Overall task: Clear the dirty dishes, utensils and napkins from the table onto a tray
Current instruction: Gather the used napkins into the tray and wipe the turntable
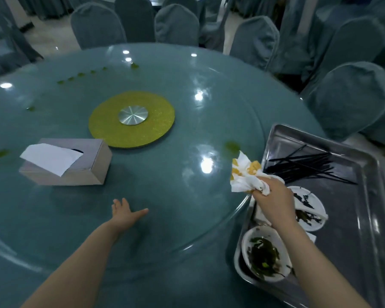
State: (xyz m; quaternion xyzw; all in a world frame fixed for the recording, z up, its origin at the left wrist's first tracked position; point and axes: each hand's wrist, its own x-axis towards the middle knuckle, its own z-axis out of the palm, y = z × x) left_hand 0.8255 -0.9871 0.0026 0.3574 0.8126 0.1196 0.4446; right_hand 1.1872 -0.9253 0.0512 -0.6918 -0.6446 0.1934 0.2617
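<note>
At the table's right edge, beside the steel tray [369,196] of chopsticks [309,167] and dirty bowls [265,256], we judge the napkin step near done: our right hand [273,201] grips a crumpled, yellow-stained white napkin [245,176], which needs dropping onto the tray, while our left hand [125,212] lies open, fingers spread.

I see a dim, bluish room; ceiling lamps make white glare spots on the bench [165,90], and edges look bent and soft.

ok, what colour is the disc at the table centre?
Yellow-green, glittery, with a brushed silver metal hub in the middle of the disc. Head view shows it.
</note>
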